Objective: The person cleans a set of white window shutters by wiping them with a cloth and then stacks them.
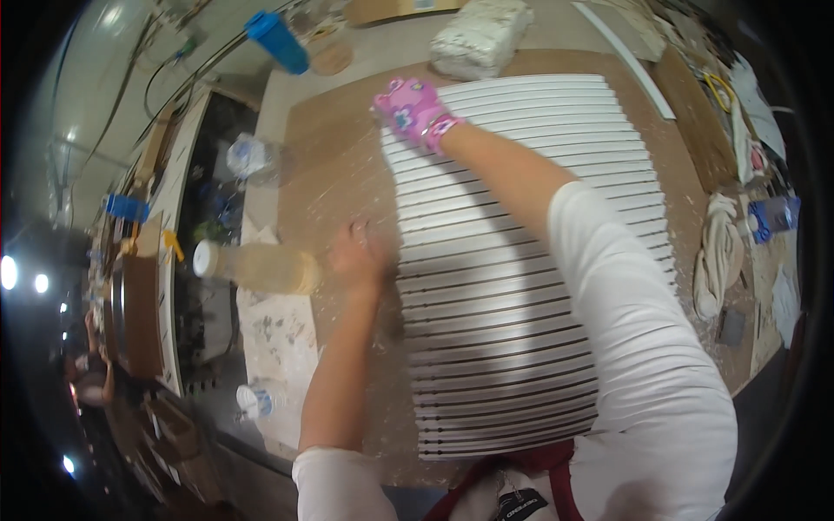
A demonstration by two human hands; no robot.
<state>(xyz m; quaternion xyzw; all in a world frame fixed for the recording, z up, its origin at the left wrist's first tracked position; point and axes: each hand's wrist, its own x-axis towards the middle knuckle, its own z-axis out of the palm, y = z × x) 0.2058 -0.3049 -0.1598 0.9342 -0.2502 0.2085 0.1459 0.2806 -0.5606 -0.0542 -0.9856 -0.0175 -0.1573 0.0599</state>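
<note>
A row of narrow white slats lies side by side on the brown work board, with thin dark gaps between them. My right hand, in a pink flowered glove, is at the far left corner of the slats. Its fingers are curled down, and whatever they may hold is hidden beneath them. Beside the slats' left edge, my bare left hand is smeared by motion, so its fingers do not show clearly. Just left of it lies a clear bottle of pale yellowish liquid with a white cap.
Beyond the slats sits a white wrapped bundle. A blue bottle and a clear tub stand at the far left. A beige cloth and a long white strip lie right. A small cup is near left.
</note>
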